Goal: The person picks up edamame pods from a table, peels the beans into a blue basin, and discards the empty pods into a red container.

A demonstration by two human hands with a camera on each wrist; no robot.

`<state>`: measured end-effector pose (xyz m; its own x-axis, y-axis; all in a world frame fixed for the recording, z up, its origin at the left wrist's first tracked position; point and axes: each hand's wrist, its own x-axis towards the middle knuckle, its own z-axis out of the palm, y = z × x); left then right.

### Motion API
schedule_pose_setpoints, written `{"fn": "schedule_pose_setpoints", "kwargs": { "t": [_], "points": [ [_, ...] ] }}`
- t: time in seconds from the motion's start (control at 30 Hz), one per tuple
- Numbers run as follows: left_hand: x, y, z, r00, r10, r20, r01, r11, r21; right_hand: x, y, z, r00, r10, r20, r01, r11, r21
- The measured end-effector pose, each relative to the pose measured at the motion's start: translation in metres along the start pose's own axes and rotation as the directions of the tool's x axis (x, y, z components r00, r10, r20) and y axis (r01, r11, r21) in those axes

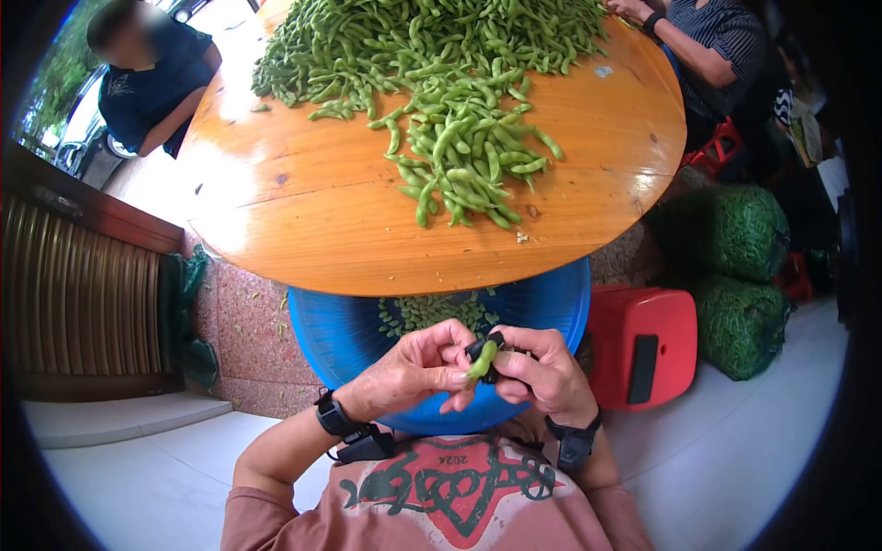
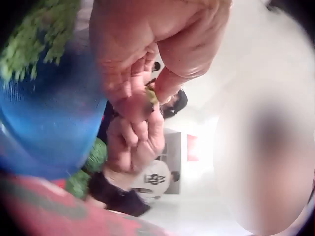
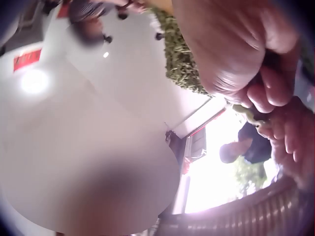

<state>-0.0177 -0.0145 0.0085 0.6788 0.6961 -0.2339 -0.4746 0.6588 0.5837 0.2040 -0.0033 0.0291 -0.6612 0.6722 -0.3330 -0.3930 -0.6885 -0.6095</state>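
Over the blue tub, my left hand and right hand meet at one green soybean pod. Left thumb and fingers pinch its lower end, while the right hand grips the pod from the other side. Something black shows around the fingers beside the pod. In the left wrist view the pod lies between the fingertips, partly hidden. From the right wrist, a curved stretch of pod appears between both hands. Loose shelled beans lie in the tub beneath.
A wooden table overhangs the tub, bearing a large heap of pods. To the right are a red stool and stuffed green net sacks. One person is at the far left, another at the far right.
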Motion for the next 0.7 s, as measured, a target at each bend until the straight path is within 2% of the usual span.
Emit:
{"fn": "schedule_pose_setpoints", "kwargs": {
  "t": [0.03, 0.07, 0.1, 0.13, 0.17, 0.2, 0.27, 0.3, 0.37, 0.43, 0.5, 0.57, 0.6, 0.63, 0.67, 0.7],
  "points": [
    [0.003, 0.004, 0.006, 0.995, 0.049, -0.084, -0.033, 0.983, 0.179, 0.001, 0.0, 0.0, 0.984, -0.163, -0.068, 0.132, 0.934, -0.333],
    [0.006, 0.003, 0.003, 0.995, 0.048, -0.086, -0.032, 0.983, 0.179, 0.001, 0.0, 0.0, 0.939, -0.334, -0.078, 0.213, 0.746, -0.632],
    [0.01, 0.001, -0.001, 0.99, 0.069, -0.124, -0.019, 0.93, 0.366, 0.002, 0.0, -0.002, 0.911, -0.412, -0.02, 0.225, 0.538, -0.813],
    [0.013, 0.0, -0.003, 0.983, 0.096, -0.157, 0.003, 0.843, 0.537, 0.002, 0.0, -0.001, 0.912, -0.41, -0.022, 0.222, 0.539, -0.813],
    [0.014, 0.0, -0.002, 0.971, 0.109, -0.212, 0.088, 0.664, 0.743, 0.002, 0.0, 0.001, 0.887, -0.461, 0.025, 0.252, 0.438, -0.863],
    [0.016, 0.002, 0.004, 0.971, 0.108, -0.212, 0.088, 0.666, 0.741, 0.002, -0.001, 0.003, 0.859, -0.506, 0.078, 0.277, 0.33, -0.902],
    [0.019, 0.004, 0.013, 0.94, 0.323, -0.107, -0.043, 0.425, 0.904, -0.001, -0.006, 0.002, 0.861, -0.5, 0.093, 0.278, 0.31, -0.909],
    [0.019, 0.006, 0.016, 0.941, 0.322, -0.108, -0.042, 0.426, 0.904, -0.002, -0.008, 0.0, 0.862, -0.496, 0.108, 0.281, 0.29, -0.915],
    [0.016, 0.01, 0.018, 0.962, 0.271, -0.04, -0.022, 0.221, 0.975, -0.004, -0.006, -0.003, 0.868, -0.485, 0.108, 0.27, 0.277, -0.922],
    [0.018, 0.005, 0.01, 0.965, 0.263, -0.02, -0.036, 0.209, 0.977, -0.002, -0.004, -0.005, 0.873, -0.474, 0.114, 0.262, 0.26, -0.929],
    [0.018, 0.008, 0.009, 0.967, 0.256, -0.001, -0.051, 0.195, 0.98, 0.0, -0.001, -0.007, 0.879, -0.474, 0.056, 0.235, 0.327, -0.915],
    [0.02, 0.016, 0.013, 0.981, 0.02, -0.195, 0.162, 0.475, 0.865, 0.005, 0.006, -0.011, 0.866, -0.498, 0.036, 0.216, 0.307, -0.927],
    [0.02, 0.012, 0.011, 0.981, 0.021, -0.195, 0.162, 0.476, 0.865, 0.008, 0.011, -0.012, 0.852, -0.523, 0.018, 0.196, 0.288, -0.938],
    [0.021, 0.004, 0.005, 0.971, 0.01, -0.238, 0.171, 0.666, 0.726, 0.012, 0.016, -0.011, 0.853, -0.522, 0.018, 0.196, 0.287, -0.938],
    [0.022, -0.003, 0.0, 0.961, -0.01, -0.276, 0.166, 0.82, 0.547, 0.016, 0.023, -0.008, 0.79, -0.612, 0.039, 0.19, 0.183, -0.965],
    [0.025, -0.011, -0.003, 0.961, -0.01, -0.277, 0.166, 0.822, 0.545, 0.019, 0.029, -0.006, 0.719, -0.692, 0.069, 0.171, 0.079, -0.982]
  ]
}}
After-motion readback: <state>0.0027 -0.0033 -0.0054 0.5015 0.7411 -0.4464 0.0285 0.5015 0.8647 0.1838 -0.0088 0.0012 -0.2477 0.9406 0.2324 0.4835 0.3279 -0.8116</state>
